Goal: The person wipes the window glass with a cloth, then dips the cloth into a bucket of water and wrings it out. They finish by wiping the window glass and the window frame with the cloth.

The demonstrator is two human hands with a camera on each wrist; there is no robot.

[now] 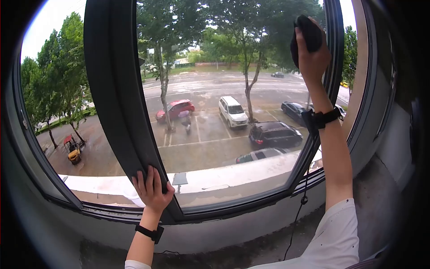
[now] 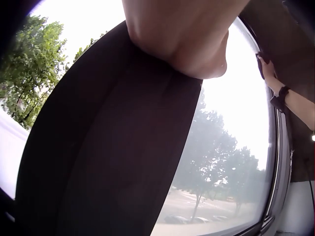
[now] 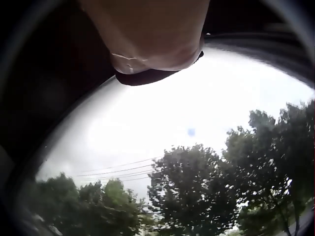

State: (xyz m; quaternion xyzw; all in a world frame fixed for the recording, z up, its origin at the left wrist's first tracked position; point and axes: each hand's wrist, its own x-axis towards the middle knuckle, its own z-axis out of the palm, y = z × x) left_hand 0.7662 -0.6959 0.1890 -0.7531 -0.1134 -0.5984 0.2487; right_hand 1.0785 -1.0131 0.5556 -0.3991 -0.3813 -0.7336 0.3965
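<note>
My right hand (image 1: 315,56) grips a folded black cloth (image 1: 309,33) at the upper right of the window glass (image 1: 215,157), beside the frame's right upright. In the right wrist view, the edge of the cloth (image 3: 147,76) shows below the hand, over the bright pane. Lower down, my left hand (image 1: 153,190) rests on the dark window frame (image 1: 117,98), its fingers extended along the wide middle upright. The left wrist view shows the heel of that hand (image 2: 197,59) against the upright, most of the fingers hidden.
A pale outer ledge (image 1: 224,181) runs below the glass. Under the sill is a grey wall (image 1: 215,235). A black cord (image 1: 293,233) hangs from the right wrist strap (image 1: 320,119). Outside are trees, parked cars (image 1: 233,111) and a small yellow vehicle (image 1: 74,150).
</note>
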